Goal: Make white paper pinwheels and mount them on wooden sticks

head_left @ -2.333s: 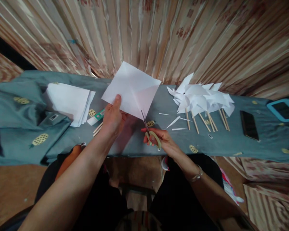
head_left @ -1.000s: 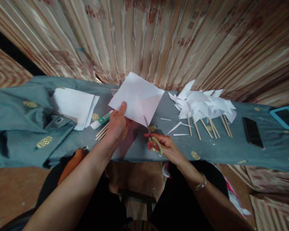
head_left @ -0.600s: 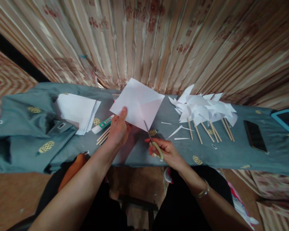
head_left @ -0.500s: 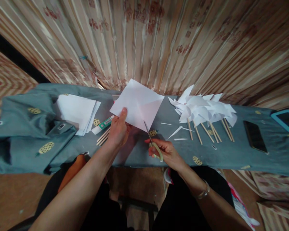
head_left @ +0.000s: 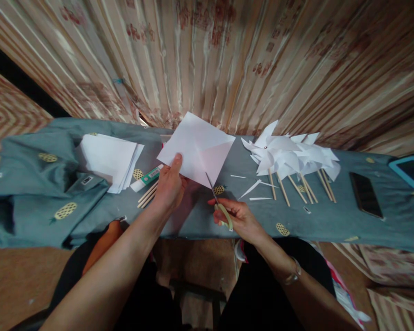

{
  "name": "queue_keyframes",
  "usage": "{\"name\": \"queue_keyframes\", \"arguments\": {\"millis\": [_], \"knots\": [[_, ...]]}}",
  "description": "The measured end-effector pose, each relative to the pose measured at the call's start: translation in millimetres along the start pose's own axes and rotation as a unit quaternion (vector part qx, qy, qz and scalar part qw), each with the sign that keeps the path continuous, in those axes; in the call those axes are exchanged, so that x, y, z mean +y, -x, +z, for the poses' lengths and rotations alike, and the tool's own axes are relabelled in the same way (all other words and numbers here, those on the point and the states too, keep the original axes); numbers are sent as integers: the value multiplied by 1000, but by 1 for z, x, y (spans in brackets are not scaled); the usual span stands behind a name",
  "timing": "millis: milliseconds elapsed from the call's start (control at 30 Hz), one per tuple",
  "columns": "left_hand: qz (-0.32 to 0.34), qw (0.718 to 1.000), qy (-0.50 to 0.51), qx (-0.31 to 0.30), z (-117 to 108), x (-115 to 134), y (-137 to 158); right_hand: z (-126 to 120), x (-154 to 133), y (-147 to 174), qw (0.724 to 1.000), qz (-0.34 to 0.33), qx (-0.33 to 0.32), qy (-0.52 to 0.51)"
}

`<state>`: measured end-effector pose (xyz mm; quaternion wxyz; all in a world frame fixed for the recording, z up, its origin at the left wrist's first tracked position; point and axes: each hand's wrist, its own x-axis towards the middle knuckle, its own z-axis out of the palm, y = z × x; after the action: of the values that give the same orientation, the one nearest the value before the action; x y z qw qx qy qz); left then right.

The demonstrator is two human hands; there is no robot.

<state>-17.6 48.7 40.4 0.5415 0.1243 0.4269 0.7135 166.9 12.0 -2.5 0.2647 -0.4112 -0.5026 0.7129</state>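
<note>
My left hand [head_left: 172, 184] pinches a white square sheet of paper [head_left: 196, 142] near its left corner, thumb on top, holding it above the table. Creases run across the sheet. In my right hand [head_left: 236, 216] is a pair of scissors [head_left: 223, 216] with pale yellow-green handles. Its blades lie at the sheet's near corner, pointing in toward the middle. Just right of the paper, thin paper strips [head_left: 258, 186] lie on the cloth. Beside my left hand are a green and white glue tube [head_left: 146, 178] and several wooden sticks [head_left: 148, 195].
White paper pinwheels [head_left: 286, 154] on wooden sticks lie in a cluster to the right. Beyond them are a dark phone [head_left: 365, 195] and a blue-framed device [head_left: 409, 172]. A stack of white paper [head_left: 106, 158] rests at left on the grey-green pineapple-print cloth [head_left: 200, 227]. A curtain [head_left: 207, 59] hangs behind.
Almost nothing differs. The paper, the scissors and both hands keep nearly the same places, with only a very slight shift of the whole view.
</note>
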Motion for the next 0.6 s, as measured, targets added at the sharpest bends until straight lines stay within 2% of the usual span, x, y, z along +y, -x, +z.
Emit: {"name": "queue_keyframes", "arguments": {"millis": [167, 600], "knots": [[-9, 1000, -6, 17, 2, 0, 2, 0, 0, 0, 1000, 5, 0, 4], [-39, 999, -21, 9, 4, -4, 7, 1, -7, 0, 999, -2, 32, -16]]}}
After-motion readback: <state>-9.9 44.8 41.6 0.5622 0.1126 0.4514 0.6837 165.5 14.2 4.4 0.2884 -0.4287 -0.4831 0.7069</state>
